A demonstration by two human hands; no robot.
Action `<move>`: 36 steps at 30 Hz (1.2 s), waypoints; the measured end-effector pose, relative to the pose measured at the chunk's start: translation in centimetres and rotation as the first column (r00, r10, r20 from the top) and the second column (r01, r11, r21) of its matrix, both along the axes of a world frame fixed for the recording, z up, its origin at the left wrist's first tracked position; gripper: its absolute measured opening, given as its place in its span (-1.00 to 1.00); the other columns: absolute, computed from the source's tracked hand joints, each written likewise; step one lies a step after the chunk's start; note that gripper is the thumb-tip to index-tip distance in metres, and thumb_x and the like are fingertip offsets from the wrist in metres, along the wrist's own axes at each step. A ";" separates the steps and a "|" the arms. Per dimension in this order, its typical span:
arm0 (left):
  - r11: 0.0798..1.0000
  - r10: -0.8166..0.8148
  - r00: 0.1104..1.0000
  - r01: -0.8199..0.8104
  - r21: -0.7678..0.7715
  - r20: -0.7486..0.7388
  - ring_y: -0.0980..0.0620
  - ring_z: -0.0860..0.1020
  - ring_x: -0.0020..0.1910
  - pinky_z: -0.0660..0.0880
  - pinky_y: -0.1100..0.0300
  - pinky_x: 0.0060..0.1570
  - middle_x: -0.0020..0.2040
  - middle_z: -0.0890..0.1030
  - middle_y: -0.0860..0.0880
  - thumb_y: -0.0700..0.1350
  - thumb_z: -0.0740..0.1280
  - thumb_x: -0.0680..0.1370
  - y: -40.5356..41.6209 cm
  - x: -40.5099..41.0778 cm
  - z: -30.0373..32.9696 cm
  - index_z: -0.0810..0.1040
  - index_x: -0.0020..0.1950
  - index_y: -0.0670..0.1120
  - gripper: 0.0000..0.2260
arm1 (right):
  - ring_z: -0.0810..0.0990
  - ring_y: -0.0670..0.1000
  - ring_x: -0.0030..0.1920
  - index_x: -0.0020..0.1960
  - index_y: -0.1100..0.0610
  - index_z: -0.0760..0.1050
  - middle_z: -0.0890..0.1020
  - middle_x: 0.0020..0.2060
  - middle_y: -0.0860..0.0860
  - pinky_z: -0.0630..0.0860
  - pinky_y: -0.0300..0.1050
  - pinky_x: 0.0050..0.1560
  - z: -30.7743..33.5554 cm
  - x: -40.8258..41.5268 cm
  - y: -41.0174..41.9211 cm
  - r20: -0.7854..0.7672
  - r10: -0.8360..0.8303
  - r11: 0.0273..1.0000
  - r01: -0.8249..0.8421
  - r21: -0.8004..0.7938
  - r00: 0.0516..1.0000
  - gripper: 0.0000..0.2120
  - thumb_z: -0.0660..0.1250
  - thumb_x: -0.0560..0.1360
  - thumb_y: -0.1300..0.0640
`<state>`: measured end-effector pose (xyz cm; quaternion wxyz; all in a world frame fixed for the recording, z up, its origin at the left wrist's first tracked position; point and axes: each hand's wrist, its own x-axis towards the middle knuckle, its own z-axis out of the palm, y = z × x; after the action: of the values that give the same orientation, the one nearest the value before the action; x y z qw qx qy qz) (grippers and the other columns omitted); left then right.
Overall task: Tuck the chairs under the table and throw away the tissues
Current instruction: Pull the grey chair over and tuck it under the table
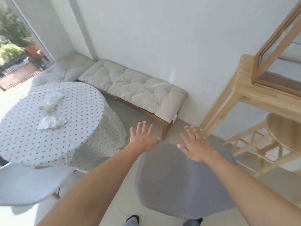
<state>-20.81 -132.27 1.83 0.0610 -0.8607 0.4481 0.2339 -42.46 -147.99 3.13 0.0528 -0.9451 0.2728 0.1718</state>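
Note:
A round table (78,137) under a dotted white cloth stands at the left. On it lie crumpled white tissues: one at the far side (54,98), a small one in the middle (47,108) and a larger one nearer me (52,122). A grey chair (179,181) stands right in front of me, apart from the table. A second, paler chair (27,185) sits at the lower left, close to the table's edge. My left hand (143,138) and my right hand (196,144) hover flat, fingers spread, over the grey chair's far edge, holding nothing.
A cushioned wooden bench (135,88) runs along the white wall behind the table. A pale wooden shelf unit (247,95) with a round stool (283,132) under it stands at the right. An open doorway (17,59) at the far left leads outside.

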 end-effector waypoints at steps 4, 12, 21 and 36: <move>0.966 0.255 0.967 -0.255 0.040 0.003 -0.23 -0.31 0.66 -0.25 -0.38 0.57 0.70 -0.30 -0.14 0.46 -0.09 0.63 2.8 -3.1 -0.2 -0.25 0.70 0.05 -0.21 | -0.26 0.16 0.64 0.65 0.01 0.03 -0.13 0.67 0.10 -0.22 0.37 0.57 -0.7 1.8 -3.4 -0.025 0.224 0.974 -0.223 0.041 0.974 -0.29 -0.13 0.63 -0.37; 0.808 0.589 0.808 -0.589 0.002 -0.011 -0.20 -0.31 0.67 -0.25 -0.37 0.57 0.71 -0.27 -0.11 0.46 -0.11 0.62 4.8 -15.6 -1.5 -0.27 0.69 0.08 -0.22 | -0.21 0.15 0.64 0.65 0.01 0.03 -0.11 0.68 0.10 -0.16 0.35 0.58 -1.0 -1.1 -7.4 -0.034 0.539 0.842 -0.536 0.065 0.842 -0.30 -0.10 0.64 -0.36; 0.668 0.738 0.664 -0.744 -0.011 -0.117 -0.22 -0.29 0.67 -0.22 -0.35 0.60 0.71 -0.26 -0.16 0.41 -0.11 0.66 -1.1 -34.5 -5.9 -0.34 0.67 0.05 -0.24 | -0.23 0.13 0.65 0.65 -0.01 0.05 -0.11 0.68 0.08 -0.17 0.32 0.59 -4.5 -13.9 -11.6 -0.143 0.708 0.706 -0.696 0.133 0.691 -0.32 -0.10 0.66 -0.34; 0.411 0.904 0.406 -0.912 0.013 -0.131 -0.22 -0.19 0.69 -0.12 -0.22 0.64 0.73 -0.08 -0.19 0.42 -0.21 0.65 -17.8 -51.8 -8.0 -0.23 0.70 -0.01 -0.24 | 0.27 0.14 0.52 0.51 0.08 0.29 0.43 0.47 0.07 0.01 0.21 0.59 -8.1 -19.3 -20.9 -0.037 0.962 0.272 -0.933 0.237 0.271 -0.42 -0.08 0.69 -0.27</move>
<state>-72.56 -150.07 -6.17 -0.1282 -0.9521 -0.0802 0.2659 -61.77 -168.93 -5.00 -0.0049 -0.8930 -0.3582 0.2724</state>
